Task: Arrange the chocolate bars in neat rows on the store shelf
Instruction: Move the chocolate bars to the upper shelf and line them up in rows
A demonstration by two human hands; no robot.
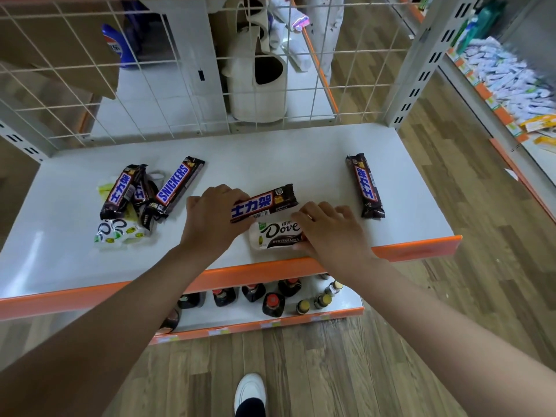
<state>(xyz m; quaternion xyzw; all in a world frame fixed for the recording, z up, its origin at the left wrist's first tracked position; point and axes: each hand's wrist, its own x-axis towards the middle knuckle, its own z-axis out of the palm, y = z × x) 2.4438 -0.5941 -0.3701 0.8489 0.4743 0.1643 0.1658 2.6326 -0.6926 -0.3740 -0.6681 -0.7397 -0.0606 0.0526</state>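
I'm over the shelf [301, 152] now, both hands in the middle. My left hand [210, 219] grasps a Snickers bar [264, 202] by its near-left end, fingers curled round it, the bar tilted with its far end pointing to about two o'clock. My right hand [329, 228] rests on the Dove bar [275, 234] just below it, fingers curled over its right end, gripping it I'd say. The Dove sits close to the orange lip [421, 248] at six o'clock, and that's my worry: a careless nudge toward me could tip it over the front edge, onto the bottles [272, 303] on the lower shelf. The other risk is the two bars touching where they cross; pulling one away could drag the other askew. At nine o'clock there's the pile [144, 194], several Snickers heaped over pale wrappers, overlapping and leaning, so reaching in there could scatter them. One lone bar [365, 186] lies at three o'clock, well apart, roughly pointing front to back. Room to work: a wide bare stretch from twelve to two o'clock, between the hands and the wire grid [180, 79] at the back, and more between the Dove and the lone bar. The grid blocks anything sliding off the rear; the right edge at three o'clock is open, so rows there need care.
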